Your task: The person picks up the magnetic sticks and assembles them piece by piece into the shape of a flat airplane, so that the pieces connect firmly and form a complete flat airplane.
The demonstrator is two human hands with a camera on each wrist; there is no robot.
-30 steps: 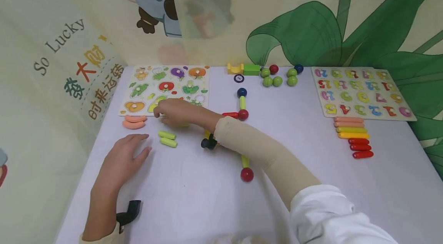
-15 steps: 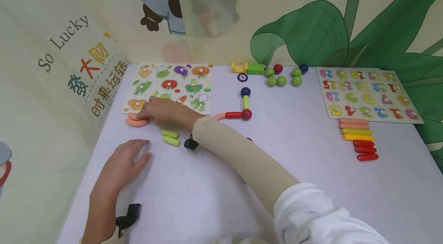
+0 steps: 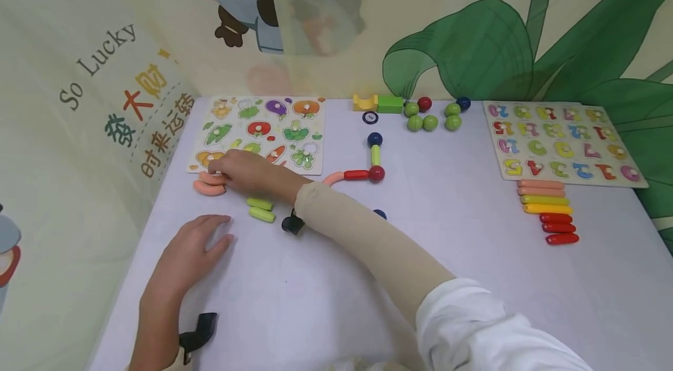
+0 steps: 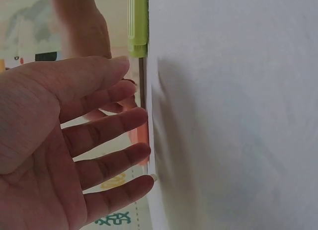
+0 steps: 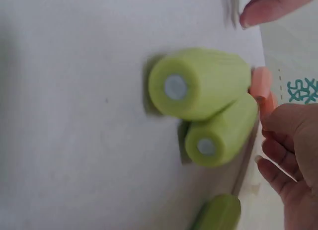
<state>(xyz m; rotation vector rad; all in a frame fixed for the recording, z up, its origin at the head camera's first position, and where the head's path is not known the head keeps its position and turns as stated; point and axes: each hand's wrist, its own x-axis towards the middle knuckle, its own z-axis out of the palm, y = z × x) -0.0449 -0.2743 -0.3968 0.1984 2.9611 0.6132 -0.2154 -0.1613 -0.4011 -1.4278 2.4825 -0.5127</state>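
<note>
Two curved pink sticks lie at the near left corner of the vegetable puzzle board. My right hand (image 3: 247, 172) pinches the end of the upper pink stick (image 3: 212, 179) between thumb and fingers; the lower pink stick (image 3: 208, 189) rests just below it. In the right wrist view, two light green sticks (image 5: 213, 83) with pale grey discs in their ends lie side by side near that hand. My left hand (image 3: 186, 254) hovers over the left of the table, fingers relaxed and apart, holding nothing. Its palm and spread fingers show in the left wrist view.
Joined sticks with a blue ball (image 3: 375, 139) and a red ball (image 3: 376, 173) run partly under my right sleeve. Green balls (image 3: 430, 122) and blocks (image 3: 389, 104) line the back. A number board (image 3: 565, 143) and coloured sticks (image 3: 547, 208) lie right; the vegetable board (image 3: 319, 143) is back left.
My right hand has moved left from over the vegetable board to the pink sticks and pinches the upper one, which has shifted slightly. The left hand has stayed nearly still.
</note>
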